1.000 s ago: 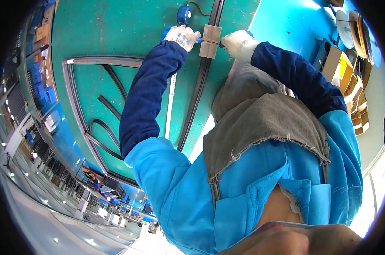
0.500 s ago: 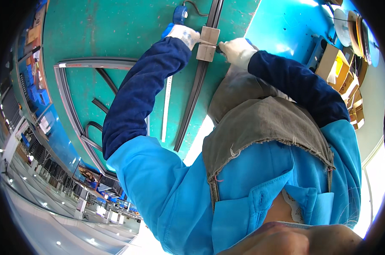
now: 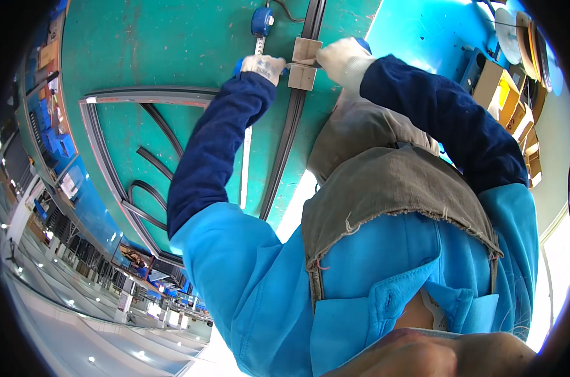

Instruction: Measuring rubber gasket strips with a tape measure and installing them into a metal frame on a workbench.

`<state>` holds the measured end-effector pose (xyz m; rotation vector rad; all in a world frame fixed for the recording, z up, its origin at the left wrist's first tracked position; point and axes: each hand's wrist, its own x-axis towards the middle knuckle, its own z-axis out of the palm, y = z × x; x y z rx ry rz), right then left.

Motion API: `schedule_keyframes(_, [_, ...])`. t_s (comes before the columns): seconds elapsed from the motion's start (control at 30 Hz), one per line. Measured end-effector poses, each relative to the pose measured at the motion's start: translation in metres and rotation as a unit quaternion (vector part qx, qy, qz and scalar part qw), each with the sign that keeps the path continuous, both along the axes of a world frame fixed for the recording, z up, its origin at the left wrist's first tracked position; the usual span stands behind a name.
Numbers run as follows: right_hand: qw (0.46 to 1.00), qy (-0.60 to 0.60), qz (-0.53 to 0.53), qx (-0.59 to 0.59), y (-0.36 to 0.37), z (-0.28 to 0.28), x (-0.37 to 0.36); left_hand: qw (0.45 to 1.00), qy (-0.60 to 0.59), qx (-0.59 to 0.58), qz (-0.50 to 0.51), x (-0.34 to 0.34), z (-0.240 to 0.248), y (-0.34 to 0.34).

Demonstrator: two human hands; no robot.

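Both white-gloved hands have edged closer on the green workbench (image 3: 172,50): left hand (image 3: 263,65) and right hand (image 3: 341,58), fingers clamped, should steady the small beige block (image 3: 305,61) squarely over the long dark rubber strip (image 3: 285,144).

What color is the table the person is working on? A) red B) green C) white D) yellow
B: the table under the gloved left hand and right hand is green, with dark strips lying on it.

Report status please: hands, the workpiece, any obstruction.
Left hand and right hand, gloved, at beige blocks on dark strip. Blue tape measure close by. No obstruction seen.
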<state>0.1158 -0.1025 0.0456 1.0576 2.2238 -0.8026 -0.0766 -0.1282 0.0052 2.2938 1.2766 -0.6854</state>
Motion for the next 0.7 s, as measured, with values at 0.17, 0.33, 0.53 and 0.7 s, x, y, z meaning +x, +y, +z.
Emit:
schedule_keyframes(0.17, [0.998, 0.035, -0.035, 0.026, -0.017, -0.003, 0.009, 0.999, 0.018, -0.027, 0.012, 0.001, -0.005, -0.009])
schedule_keyframes(0.33, [0.996, 0.056, -0.064, -0.013, -0.040, -0.018, 0.024, 0.999, 0.032, 0.004, -0.038, 0.002, 0.005, -0.001])
schedule_keyframes(0.53, [1.000, 0.012, -0.020, -0.018, -0.022, -0.004, 0.006, 1.000, 0.017, 0.018, -0.019, -0.002, -0.011, -0.016])
schedule_keyframes(0.7, [1.000, -0.003, 0.002, 0.005, -0.034, -0.014, 0.011, 0.999, -0.032, 0.029, 0.016, -0.004, -0.005, -0.011])
